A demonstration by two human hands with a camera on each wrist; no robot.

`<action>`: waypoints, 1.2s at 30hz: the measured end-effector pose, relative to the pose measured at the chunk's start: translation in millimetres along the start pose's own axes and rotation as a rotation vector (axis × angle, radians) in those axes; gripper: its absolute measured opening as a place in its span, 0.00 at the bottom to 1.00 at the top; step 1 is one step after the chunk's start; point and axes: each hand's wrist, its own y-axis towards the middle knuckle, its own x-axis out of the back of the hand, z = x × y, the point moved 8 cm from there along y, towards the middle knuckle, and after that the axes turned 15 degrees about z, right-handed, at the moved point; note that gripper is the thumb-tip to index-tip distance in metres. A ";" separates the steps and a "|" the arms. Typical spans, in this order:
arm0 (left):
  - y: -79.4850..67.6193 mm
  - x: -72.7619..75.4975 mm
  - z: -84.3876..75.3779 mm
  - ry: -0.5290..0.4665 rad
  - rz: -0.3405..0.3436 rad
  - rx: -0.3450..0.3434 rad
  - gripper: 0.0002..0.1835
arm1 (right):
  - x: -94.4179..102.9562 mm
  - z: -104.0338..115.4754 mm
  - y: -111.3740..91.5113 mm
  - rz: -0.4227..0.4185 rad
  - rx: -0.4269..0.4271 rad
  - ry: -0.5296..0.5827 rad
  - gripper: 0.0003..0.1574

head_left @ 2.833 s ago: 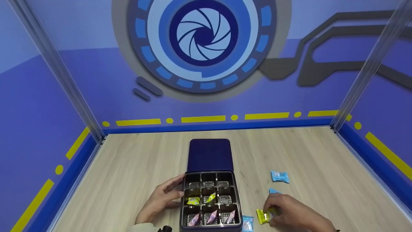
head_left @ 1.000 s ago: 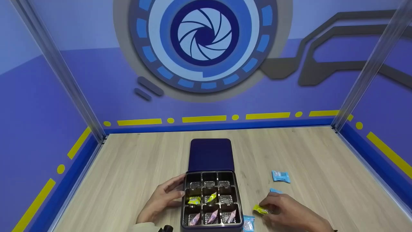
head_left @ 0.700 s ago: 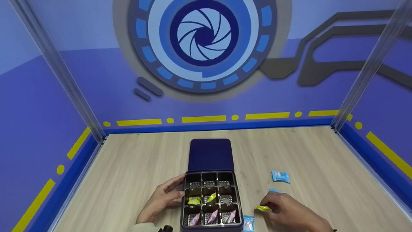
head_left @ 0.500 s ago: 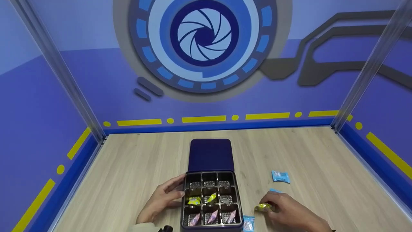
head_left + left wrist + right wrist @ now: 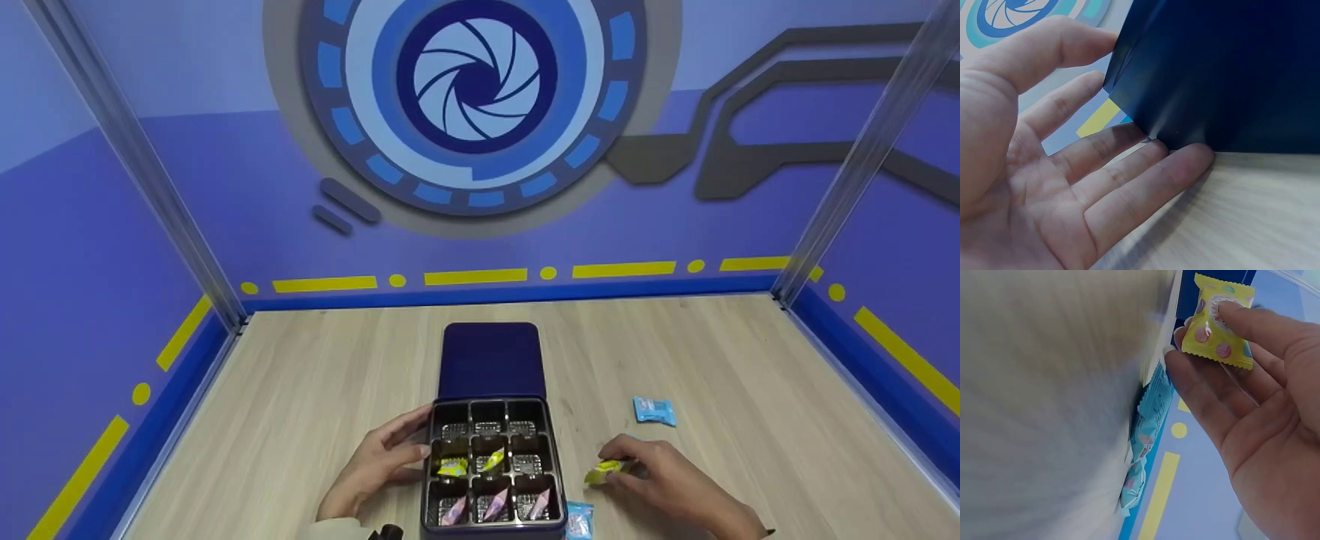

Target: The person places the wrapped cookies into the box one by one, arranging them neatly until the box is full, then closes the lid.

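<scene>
A pale wood-grain tabletop (image 5: 315, 390) is used as the work surface. On it is placed a dark-blue, smooth rectangular box (image 5: 491, 533); clock directions are read from its centre, 12 being away from the person. Its flat dark-blue lid (image 5: 491, 360) is laid back at 12. The box is fitted with a black plastic nine-compartment tray (image 5: 470, 420).

At 9, the wall is touched by the left hand (image 5: 379, 463); its fingers are spread and nearly straight, and nothing is grasped. At 3, a yellow, dotted, pillow-shaped candy (image 5: 1216, 333) is pinched between thumb and fingers of the right hand (image 5: 671, 478).

Since the preceding frame, this candy has been shifted slightly toward the box; box and left hand are unmoved. It is judged to be secured, but is located outside the tray.

Three pink wrapped candies (image 5: 495, 506) are seated in the 6 row, two yellow wrapped candies (image 5: 453, 467) in the middle row. Blue wrapped candies (image 5: 654, 411) are found between 2 and 3 and at 4; another is mostly hidden behind the right hand.
</scene>
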 end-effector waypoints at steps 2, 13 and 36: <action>0.0 0.1 0.0 0.001 0.000 -0.001 0.38 | 1.6 0.0 1.0 -0.018 -0.004 0.013 0.07; 0.1 0.1 3.3 0.009 -0.008 0.009 0.38 | 9.4 12.8 2.9 -0.121 0.149 0.000 0.11; 0.4 1.6 -0.2 0.027 -0.009 -0.008 0.37 | 22.1 41.7 26.1 -0.107 0.268 0.016 0.11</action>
